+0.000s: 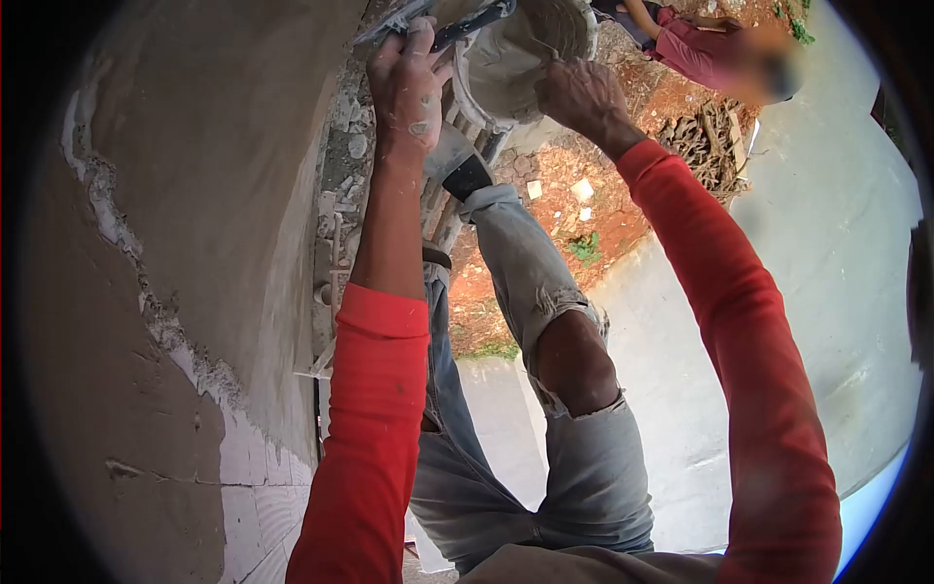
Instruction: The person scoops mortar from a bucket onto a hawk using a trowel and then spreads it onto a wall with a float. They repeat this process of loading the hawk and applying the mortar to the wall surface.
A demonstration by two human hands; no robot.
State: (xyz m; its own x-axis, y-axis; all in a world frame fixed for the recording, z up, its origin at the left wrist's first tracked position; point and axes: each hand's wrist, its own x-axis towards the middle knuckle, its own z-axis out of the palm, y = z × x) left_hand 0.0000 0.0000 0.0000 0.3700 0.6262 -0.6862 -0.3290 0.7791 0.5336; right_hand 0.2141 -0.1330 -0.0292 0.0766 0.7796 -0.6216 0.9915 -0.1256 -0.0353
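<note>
My left hand (411,92), spotted with plaster, is closed around a plastering trowel (391,23) at the top of the view. The trowel's flat grey blade is partly cut off by the frame, and a dark bar shows beside my fingers. Right of it stands a pale bucket (486,115) with wet grey plaster (511,54) inside. My right hand (587,97) is closed at the bucket's right rim. A thin part of something shows by its fingertips, but what they grip is hidden.
A wall (214,146) with fresh plaster, a ragged edge and bare blocks (255,506) fills the left. My feet are on narrow planks (446,229) above red, littered ground (555,224). Another person (691,44) is below at top right, near a pile of sticks (702,146).
</note>
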